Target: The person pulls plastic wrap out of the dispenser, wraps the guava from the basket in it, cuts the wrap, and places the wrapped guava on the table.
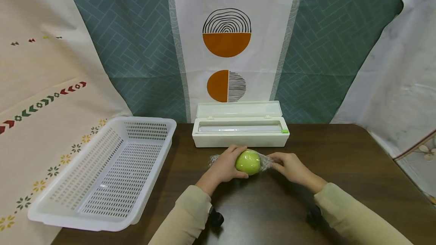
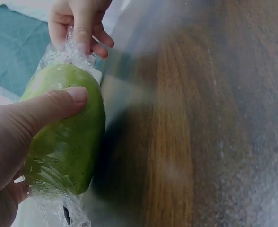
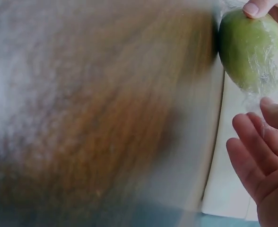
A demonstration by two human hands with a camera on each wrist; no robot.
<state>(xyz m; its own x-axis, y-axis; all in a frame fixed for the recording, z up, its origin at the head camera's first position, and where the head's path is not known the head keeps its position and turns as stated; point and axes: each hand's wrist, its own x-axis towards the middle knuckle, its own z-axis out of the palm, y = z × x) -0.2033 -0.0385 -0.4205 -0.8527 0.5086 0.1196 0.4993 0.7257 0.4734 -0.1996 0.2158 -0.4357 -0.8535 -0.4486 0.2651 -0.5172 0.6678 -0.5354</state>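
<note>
A green apple (image 1: 248,162) wrapped in clear plastic film is held above the table in the head view. My left hand (image 1: 226,165) grips it from the left, its thumb (image 2: 63,104) lying across the front of the apple in the left wrist view. Crinkled film (image 2: 58,208) gathers at the apple's left end. On the opposite side, my right hand (image 1: 289,166) pinches the bunched film (image 1: 265,162) between thumb and fingers. The right wrist view shows that hand's other fingers (image 3: 255,151) loosely bent below the film.
Behind the hands stands a white wrap box (image 1: 218,139), its lid (image 1: 238,109) raised and a film roll (image 1: 238,129) inside. A white perforated basket (image 1: 150,188) sits at the left on the dark wooden table (image 1: 265,214). Patterned cloth (image 1: 143,48) hangs at the back.
</note>
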